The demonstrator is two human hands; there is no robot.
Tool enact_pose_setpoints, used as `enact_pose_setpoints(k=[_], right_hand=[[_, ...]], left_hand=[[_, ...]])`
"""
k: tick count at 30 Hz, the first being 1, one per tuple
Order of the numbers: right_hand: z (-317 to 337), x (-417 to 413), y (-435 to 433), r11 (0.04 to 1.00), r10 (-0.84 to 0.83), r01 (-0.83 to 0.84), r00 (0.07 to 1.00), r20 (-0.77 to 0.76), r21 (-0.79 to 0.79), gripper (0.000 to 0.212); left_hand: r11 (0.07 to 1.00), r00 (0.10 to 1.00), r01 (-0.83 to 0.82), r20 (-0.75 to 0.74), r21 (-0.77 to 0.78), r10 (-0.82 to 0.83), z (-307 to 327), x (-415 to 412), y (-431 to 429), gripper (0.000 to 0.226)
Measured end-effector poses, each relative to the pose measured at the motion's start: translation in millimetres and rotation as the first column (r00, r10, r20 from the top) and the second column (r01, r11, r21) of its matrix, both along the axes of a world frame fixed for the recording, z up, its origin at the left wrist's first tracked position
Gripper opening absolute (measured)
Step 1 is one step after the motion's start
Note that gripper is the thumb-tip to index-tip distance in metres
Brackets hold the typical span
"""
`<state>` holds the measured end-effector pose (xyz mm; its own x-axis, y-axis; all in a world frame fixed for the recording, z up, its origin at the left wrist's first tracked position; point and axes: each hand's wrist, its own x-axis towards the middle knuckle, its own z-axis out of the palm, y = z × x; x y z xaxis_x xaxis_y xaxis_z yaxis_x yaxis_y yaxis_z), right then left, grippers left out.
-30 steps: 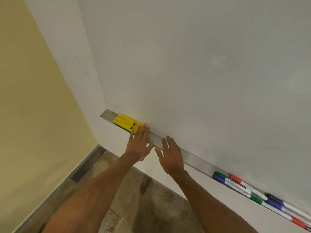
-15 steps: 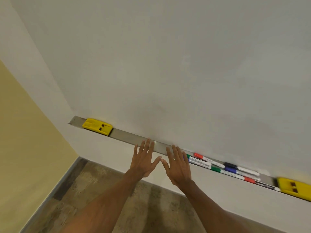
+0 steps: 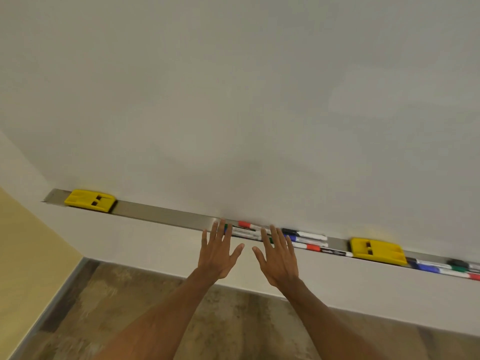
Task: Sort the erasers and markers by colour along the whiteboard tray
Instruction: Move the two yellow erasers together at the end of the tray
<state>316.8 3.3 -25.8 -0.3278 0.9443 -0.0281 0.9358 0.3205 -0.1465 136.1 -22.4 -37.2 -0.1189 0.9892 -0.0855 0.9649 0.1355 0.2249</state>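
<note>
A long metal tray (image 3: pixel 166 215) runs under the whiteboard. One yellow eraser (image 3: pixel 89 200) lies at its left end, a second yellow eraser (image 3: pixel 378 251) further right. Between them lie several markers: a red-capped one (image 3: pixel 248 225), a black-capped one (image 3: pixel 304 233), a blue one (image 3: pixel 301 239) and a red-ended one (image 3: pixel 310 247). More markers (image 3: pixel 441 268) lie right of the second eraser. My left hand (image 3: pixel 217 252) and right hand (image 3: pixel 279 254) are flat with fingers spread, fingertips over the left end of the middle marker group, holding nothing.
The whiteboard (image 3: pixel 259 100) fills the upper view. A yellow wall (image 3: pixel 28 255) stands at the left, meeting a brown floor (image 3: pixel 130 307) below the white wall strip under the tray.
The view has swung right along the tray. Both hands have moved right from near the left eraser to the middle markers. The second eraser and further markers have come into view.
</note>
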Motion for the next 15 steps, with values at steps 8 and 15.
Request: enact_pose_setpoints(k=[8,15], right_hand=[[-2.2,101.8,8.4,0.994,-0.106,0.106,0.994,0.006,-0.02,0.074],[5.6,185.7,13.8,0.973,-0.23,0.231,0.971,-0.069,0.01,0.08]], left_hand=[[0.998,0.998,0.06,0.009,0.009,-0.06,1.7,105.5,8.2,0.097],[0.992,0.99,0.116,0.081,-0.044,-0.112,7.8,201.9,24.0,0.079]])
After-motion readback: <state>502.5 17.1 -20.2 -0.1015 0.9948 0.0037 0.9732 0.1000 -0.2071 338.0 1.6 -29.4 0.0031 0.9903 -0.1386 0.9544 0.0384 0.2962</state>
